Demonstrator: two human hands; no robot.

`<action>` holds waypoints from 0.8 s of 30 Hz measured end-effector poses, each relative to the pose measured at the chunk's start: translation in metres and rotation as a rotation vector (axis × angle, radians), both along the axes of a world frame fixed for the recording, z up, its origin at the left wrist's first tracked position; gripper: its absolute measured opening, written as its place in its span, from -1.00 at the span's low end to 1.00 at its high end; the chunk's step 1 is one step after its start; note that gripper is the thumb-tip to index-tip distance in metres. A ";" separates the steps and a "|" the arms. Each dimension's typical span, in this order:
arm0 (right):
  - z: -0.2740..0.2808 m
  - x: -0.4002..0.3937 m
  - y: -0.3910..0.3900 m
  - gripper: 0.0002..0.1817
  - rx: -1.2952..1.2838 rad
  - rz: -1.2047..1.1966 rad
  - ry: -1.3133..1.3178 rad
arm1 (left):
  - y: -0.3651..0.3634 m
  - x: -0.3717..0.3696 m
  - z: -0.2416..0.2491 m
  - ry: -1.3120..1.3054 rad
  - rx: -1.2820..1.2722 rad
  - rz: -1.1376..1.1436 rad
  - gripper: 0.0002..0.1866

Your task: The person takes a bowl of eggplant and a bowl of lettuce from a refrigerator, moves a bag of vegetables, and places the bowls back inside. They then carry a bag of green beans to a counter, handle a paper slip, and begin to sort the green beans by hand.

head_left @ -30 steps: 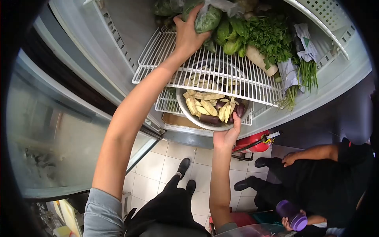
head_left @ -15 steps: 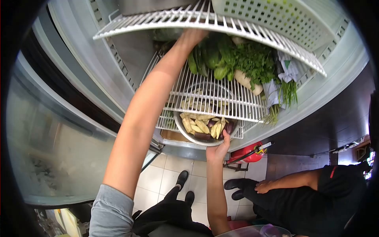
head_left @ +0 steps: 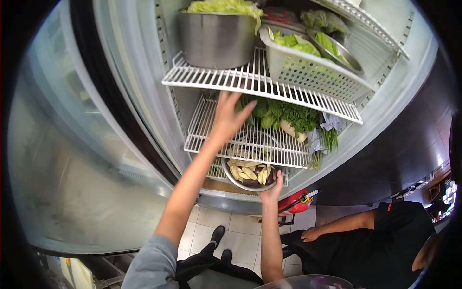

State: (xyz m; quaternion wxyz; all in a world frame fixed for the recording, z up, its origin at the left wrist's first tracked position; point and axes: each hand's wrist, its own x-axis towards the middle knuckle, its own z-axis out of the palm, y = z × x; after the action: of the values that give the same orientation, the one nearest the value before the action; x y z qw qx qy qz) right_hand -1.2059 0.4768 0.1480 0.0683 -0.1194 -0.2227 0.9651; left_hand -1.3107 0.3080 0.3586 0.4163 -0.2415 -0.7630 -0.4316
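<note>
My left hand (head_left: 229,115) is in front of the middle wire shelf (head_left: 197,138), with its fingers spread and nothing in them. Just past its fingertips lie green vegetables, among them a leafy herb bunch (head_left: 299,117) and a white radish (head_left: 291,130). My right hand (head_left: 272,190) grips the right front rim of a round metal bowl (head_left: 232,180), thumb over the edge. Cut eggplant pieces (head_left: 249,172) with pale flesh and purple skin fill the bowl. It sits low in the fridge, partly behind the shelf's wires.
Above, a steel pot (head_left: 216,41) of shredded greens and a white perforated basket (head_left: 315,72) stand on the upper shelf (head_left: 250,82). The glass door (head_left: 96,183) is swung out at left. A fire extinguisher (head_left: 294,202) and a person in black (head_left: 361,241) are at right.
My left hand has come back out from among the vegetables, and its fingers have spread. My right hand stays on the bowl. The view has shifted, showing more of the upper shelf.
</note>
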 end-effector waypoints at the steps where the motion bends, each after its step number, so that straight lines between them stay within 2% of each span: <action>1: -0.012 -0.007 0.009 -0.54 0.018 0.013 -0.017 | -0.012 0.030 -0.030 0.068 0.060 0.064 -0.68; 2: -0.016 -0.011 0.016 -0.54 0.037 0.027 -0.035 | -0.022 0.062 -0.075 -0.018 0.170 0.082 -0.69; 3: 0.002 -0.008 0.016 -0.55 0.058 0.069 0.002 | -0.026 0.094 -0.113 -0.163 0.282 0.131 -0.67; 4: -0.018 -0.020 0.027 -0.57 0.034 0.108 0.001 | -0.022 0.114 -0.152 -0.366 0.450 0.099 -0.55; 6: -0.009 -0.020 0.028 -0.58 0.090 0.125 0.005 | -0.013 0.114 -0.222 -0.676 0.608 0.069 -0.42; 8: -0.021 -0.021 0.030 -0.59 0.076 0.139 0.022 | 0.000 0.080 -0.251 -0.967 0.931 -0.232 -0.31; 9: -0.015 -0.016 0.026 -0.60 0.088 0.148 0.033 | 0.005 0.071 -0.254 -1.109 1.092 -0.398 -0.26; 12: -0.005 0.001 0.012 -0.61 0.089 0.091 0.022 | 0.000 0.067 -0.221 -1.138 1.230 -0.743 -0.39; 13: -0.003 0.008 0.006 -0.62 0.084 0.057 0.010 | 0.000 0.069 -0.222 -1.125 1.224 -0.694 -0.49; 16: -0.007 0.031 0.001 -0.59 0.064 0.089 0.060 | -0.001 0.089 -0.234 -1.099 1.294 -0.739 -0.48; 17: -0.012 0.039 0.002 -0.48 0.096 0.131 0.081 | -0.003 0.102 -0.239 -1.120 1.316 -0.735 -0.47; 19: 0.008 0.071 -0.005 -0.49 0.132 0.144 0.015 | -0.010 0.138 -0.230 -1.158 1.373 -0.700 -0.45; 20: 0.009 0.087 -0.005 -0.53 0.171 0.110 -0.085 | -0.015 0.165 -0.206 -1.204 1.379 -0.654 -0.43; 21: 0.018 0.104 -0.011 -0.57 0.122 0.090 -0.055 | -0.019 0.186 -0.197 -1.220 1.397 -0.635 -0.42; 23: 0.023 0.134 -0.009 -0.56 0.153 0.130 -0.149 | -0.028 0.222 -0.180 -1.255 1.419 -0.612 -0.44; 24: 0.056 0.152 -0.023 -0.56 0.106 0.129 -0.054 | -0.033 0.237 -0.164 -1.277 1.440 -0.620 -0.48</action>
State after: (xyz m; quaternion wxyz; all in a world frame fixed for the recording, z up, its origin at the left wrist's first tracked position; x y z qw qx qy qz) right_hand -1.0543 0.4538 0.2039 0.0062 -0.1273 -0.2823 0.9508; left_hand -1.0734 0.2748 0.1946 -0.1537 0.1558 -0.3046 -0.9270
